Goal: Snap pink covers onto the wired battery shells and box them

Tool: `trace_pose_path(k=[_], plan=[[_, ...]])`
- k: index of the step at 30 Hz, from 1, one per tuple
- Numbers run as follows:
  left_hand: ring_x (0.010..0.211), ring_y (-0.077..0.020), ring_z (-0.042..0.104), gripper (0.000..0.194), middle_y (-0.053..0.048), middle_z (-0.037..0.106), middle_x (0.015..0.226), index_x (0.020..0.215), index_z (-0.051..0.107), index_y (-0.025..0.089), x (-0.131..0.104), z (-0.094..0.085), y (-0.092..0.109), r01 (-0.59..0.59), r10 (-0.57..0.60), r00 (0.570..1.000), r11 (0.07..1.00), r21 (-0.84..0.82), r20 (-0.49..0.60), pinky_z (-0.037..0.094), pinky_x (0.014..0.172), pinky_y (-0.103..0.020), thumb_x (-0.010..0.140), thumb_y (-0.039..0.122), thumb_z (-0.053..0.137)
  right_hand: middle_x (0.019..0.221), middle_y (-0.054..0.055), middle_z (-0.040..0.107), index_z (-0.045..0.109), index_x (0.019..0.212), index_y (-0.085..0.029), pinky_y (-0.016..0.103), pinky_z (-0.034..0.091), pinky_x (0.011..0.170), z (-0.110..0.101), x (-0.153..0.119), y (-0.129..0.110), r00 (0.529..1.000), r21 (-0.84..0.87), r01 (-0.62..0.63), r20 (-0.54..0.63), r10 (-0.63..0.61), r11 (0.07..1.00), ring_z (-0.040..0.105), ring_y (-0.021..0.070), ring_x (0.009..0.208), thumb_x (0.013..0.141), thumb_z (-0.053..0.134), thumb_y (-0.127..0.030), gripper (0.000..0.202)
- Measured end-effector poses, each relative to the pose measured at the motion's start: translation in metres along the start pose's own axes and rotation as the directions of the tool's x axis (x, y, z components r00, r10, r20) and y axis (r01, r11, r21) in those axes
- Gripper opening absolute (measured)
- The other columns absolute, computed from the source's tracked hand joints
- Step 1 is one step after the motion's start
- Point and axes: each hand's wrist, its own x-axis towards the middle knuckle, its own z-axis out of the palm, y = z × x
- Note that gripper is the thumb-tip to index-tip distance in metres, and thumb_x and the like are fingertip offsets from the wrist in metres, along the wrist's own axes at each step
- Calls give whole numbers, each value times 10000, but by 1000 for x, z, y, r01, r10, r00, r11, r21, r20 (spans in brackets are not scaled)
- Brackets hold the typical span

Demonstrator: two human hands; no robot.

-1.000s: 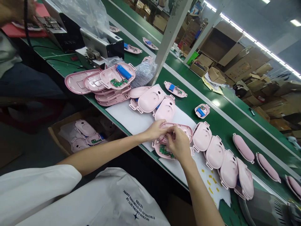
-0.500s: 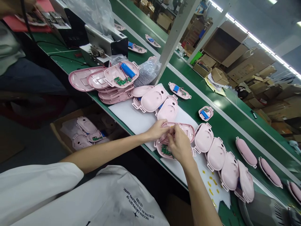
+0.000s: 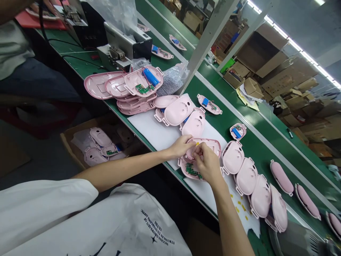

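Note:
My left hand (image 3: pixel 182 146) grips the left end of a pink plastic shell (image 3: pixel 214 145), which lies tilted, hollow side up. A small yellow piece (image 3: pixel 197 143) shows inside the shell, close to the left fingertips. Over the same shell, my right hand (image 3: pixel 209 161) is closed in a pinch; what its fingertips hold is too small to make out. Just below, partly covered by the right hand, a second pink shell half (image 3: pixel 182 165) carries a green circuit board (image 3: pixel 192 171). Both shells rest on a white foam sheet (image 3: pixel 145 125).
Closed pink cases (image 3: pixel 246 176) line the right side. Yellow tape pieces (image 3: pixel 237 209) lie on the foam. Stacked open shells (image 3: pixel 97 85), a bag of small parts (image 3: pixel 173 78) and metal-cased machines (image 3: pixel 125 42) stand left. A post (image 3: pixel 206 44) rises behind. A carton (image 3: pixel 77 156) sits below.
The whole view has shifted slightly. Both hands stay at the same shell, and the right fingers have drawn a little away from the left ones.

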Motion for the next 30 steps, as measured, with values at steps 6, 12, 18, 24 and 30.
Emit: trace_pose_path(k=[6, 12, 18, 24, 30], plan=[[633, -124, 493, 239, 5, 542, 660, 694, 516, 145, -2, 0, 2, 37, -32, 998, 994, -103, 57, 375, 573, -226, 807, 347, 576, 777, -4, 566, 425, 829, -223, 276, 295, 638, 5, 4, -5, 1000, -76, 1, -6, -1, 997, 499, 181, 751, 823, 427, -181, 43], [575, -110, 498, 253, -9, 554, 638, 678, 543, 132, -6, -1, 3, 63, -49, 996, 974, -219, 71, 381, 532, -220, 822, 339, 528, 764, -6, 580, 447, 832, -218, 271, 270, 606, 4, 5, -8, 1000, -129, -25, -16, 24, 991, 507, 170, 719, 810, 446, -173, 50], [517, -112, 483, 264, -2, 527, 585, 728, 600, 117, -14, -3, 15, 104, -74, 990, 961, -256, 124, 363, 485, -228, 803, 348, 497, 647, -6, 562, 473, 772, -223, 273, 202, 554, 11, 12, -13, 977, -291, -182, -164, 139, 939, 483, 161, 598, 786, 572, -279, 115], [645, -138, 554, 358, -7, 617, 739, 971, 656, 87, -14, -11, 13, 72, -50, 989, 984, -162, 137, 428, 578, -227, 629, 192, 651, 503, -25, 474, 409, 624, -238, 270, 231, 497, 0, 1, 4, 890, -235, -336, -395, 227, 912, 401, 148, 465, 656, 694, -633, 488], [806, -181, 626, 301, -39, 681, 884, 1062, 665, 133, -19, -17, 11, -160, 109, 972, 957, 243, 209, 481, 716, -251, 776, 217, 623, 1130, 130, 613, 580, 1099, -208, 384, 447, 816, -73, -30, 11, 885, -336, -122, -463, -51, 934, 563, 280, 1040, 810, 601, -544, 444]])
